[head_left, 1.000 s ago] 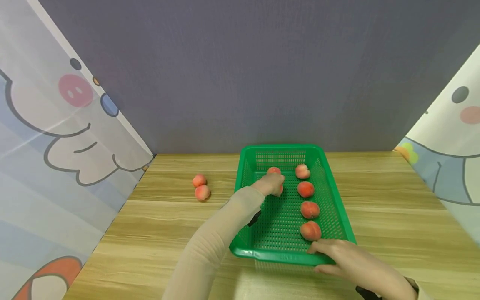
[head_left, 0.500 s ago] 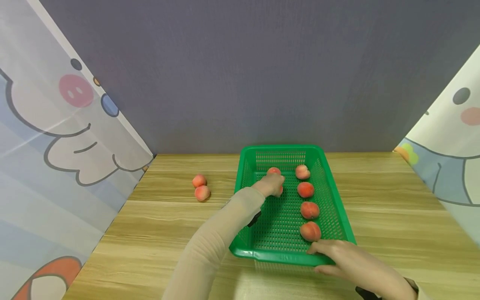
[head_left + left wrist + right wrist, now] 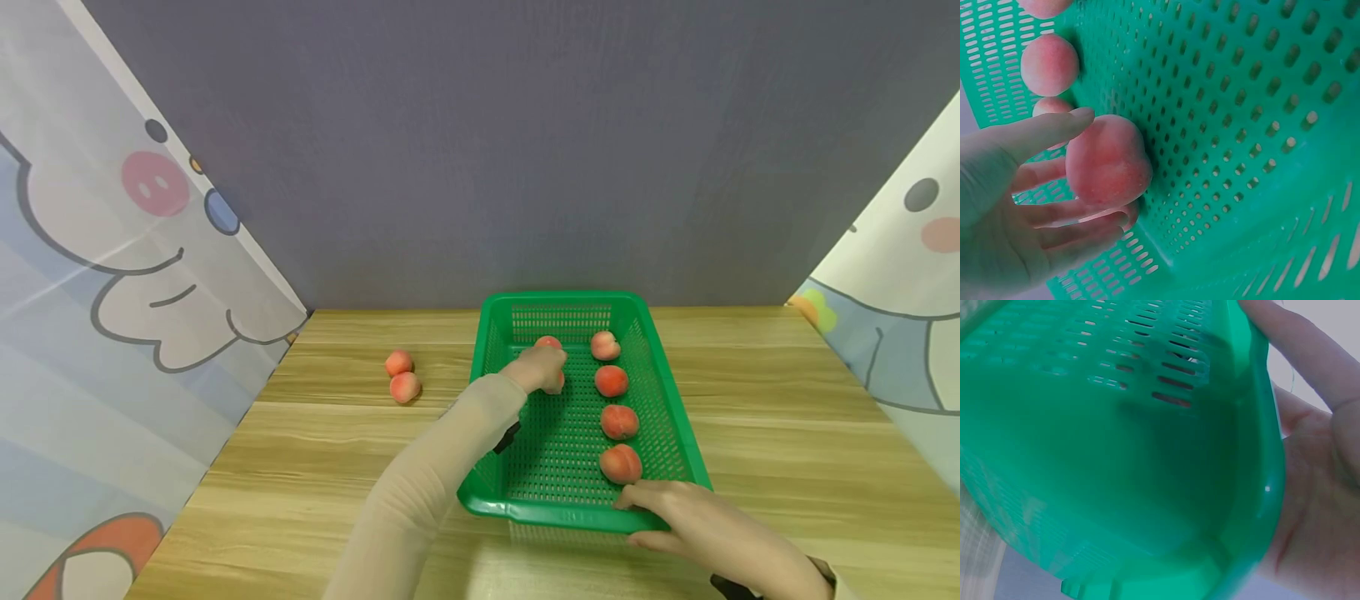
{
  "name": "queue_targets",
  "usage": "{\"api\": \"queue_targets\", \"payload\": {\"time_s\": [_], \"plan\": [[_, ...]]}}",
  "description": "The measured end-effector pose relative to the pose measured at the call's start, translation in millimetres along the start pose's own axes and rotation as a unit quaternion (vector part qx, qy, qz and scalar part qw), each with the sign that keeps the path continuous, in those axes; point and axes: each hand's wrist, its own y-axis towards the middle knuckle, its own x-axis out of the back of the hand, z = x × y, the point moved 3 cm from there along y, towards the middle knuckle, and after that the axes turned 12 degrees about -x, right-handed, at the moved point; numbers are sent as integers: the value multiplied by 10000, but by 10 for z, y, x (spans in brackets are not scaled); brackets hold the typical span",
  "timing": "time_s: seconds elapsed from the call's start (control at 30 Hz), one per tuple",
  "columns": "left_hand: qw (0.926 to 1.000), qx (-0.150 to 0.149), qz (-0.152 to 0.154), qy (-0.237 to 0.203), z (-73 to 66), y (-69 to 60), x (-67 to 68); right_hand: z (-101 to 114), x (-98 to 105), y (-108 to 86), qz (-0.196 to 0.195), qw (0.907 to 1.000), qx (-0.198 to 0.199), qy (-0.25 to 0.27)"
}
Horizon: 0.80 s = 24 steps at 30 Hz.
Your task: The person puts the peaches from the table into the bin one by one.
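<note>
Inside a green plastic basket, my left hand holds a peach between thumb and fingers, low over the perforated floor. Another peach lies just beyond that hand, partly covered by it. Along the basket's right side runs a row of several peaches, the nearest peach close to the front wall. My right hand grips the basket's front rim near its right corner, fingers over the inside and thumb outside. In the right wrist view the rim passes against that hand.
Two peaches touch each other on the wooden table, left of the basket. A dark grey panel stands behind the table. Cartoon-printed sheets border both sides.
</note>
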Motion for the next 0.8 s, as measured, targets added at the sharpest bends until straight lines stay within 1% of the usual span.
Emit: {"api": "queue_targets", "payload": {"time_s": [0.17, 0.27, 0.47, 0.57, 0.6, 0.67, 0.8], "plan": [[9995, -46, -25, -298, 2, -52, 57, 1, -3, 2, 21, 10000, -33, -3], [9998, -100, -66, -154, -5, -73, 99, 3, -3, 2, -14, 10000, -9, -24], [9993, -113, -65, 347, -46, -128, 164, 9, -2, 5, -35, 10000, -4, -48], [9990, -105, -49, 438, -64, -160, 199, 9, -2, 5, -9, 10000, -29, -26], [9989, -94, -51, 465, -31, -108, 171, 8, -2, 5, 6, 10000, -40, -17], [9988, -108, -19, 477, -33, -122, 198, 7, -2, 4, 17, 10000, -46, -10], [9983, -248, -2, 532, -41, -181, 257, 6, 0, 7, 42, 10000, -68, -15]]}}
